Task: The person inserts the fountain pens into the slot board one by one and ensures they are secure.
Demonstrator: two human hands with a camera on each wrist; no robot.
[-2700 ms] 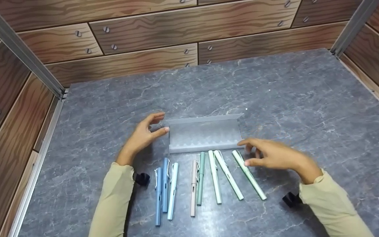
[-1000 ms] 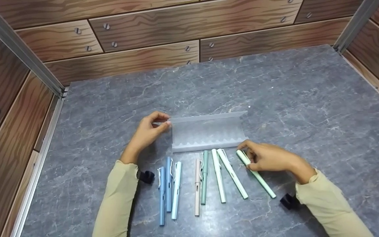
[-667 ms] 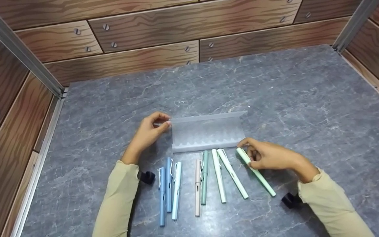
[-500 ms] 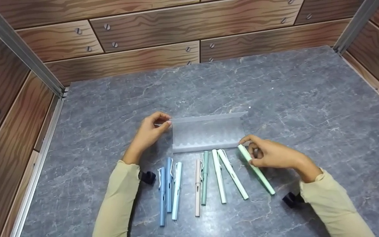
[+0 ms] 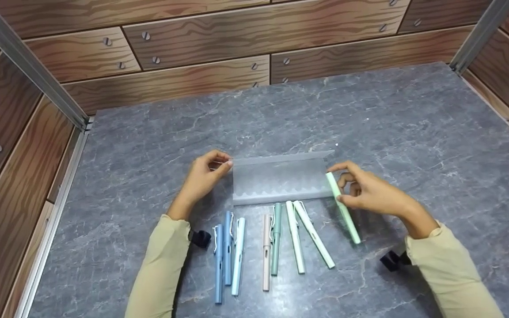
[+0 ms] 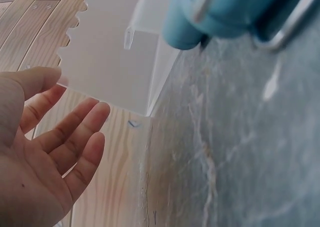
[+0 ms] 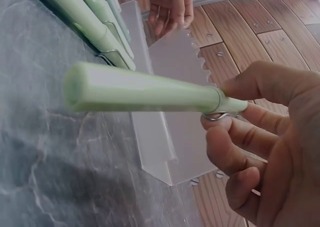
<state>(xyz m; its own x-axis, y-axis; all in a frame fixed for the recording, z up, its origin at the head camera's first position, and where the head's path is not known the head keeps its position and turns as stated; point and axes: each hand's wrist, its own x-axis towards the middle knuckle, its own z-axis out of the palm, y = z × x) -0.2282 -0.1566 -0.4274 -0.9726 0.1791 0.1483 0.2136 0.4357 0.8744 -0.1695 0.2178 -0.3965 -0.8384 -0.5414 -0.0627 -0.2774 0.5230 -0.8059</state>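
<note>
My right hand [image 5: 369, 192] pinches a light green pen [image 5: 345, 216] between thumb and fingers, raised off the table beside the right end of a frosted plastic pen tray [image 5: 281, 176]. The right wrist view shows the pen's metal clip [image 7: 216, 117] against my fingers. At the tray's far left corner my left hand [image 5: 203, 179] pinches the edge with thumb and index finger; the other fingers are loosely spread in the left wrist view. The tray has a raised back edge and a notched front edge, with no pen in it.
In front of the tray lie several pens: two blue [image 5: 218, 265], a pale blue one [image 5: 238, 256], a pinkish-beige one [image 5: 266, 251], a dark green one [image 5: 276, 238] and two pale green [image 5: 295, 238]. Wood-patterned walls [image 5: 201, 39] surround the grey marbled table [image 5: 148, 141].
My right hand has taken hold of the rightmost green pen, lifted it and moved it up towards the tray's right end. My left hand has moved onto the tray's corner and stayed there.
</note>
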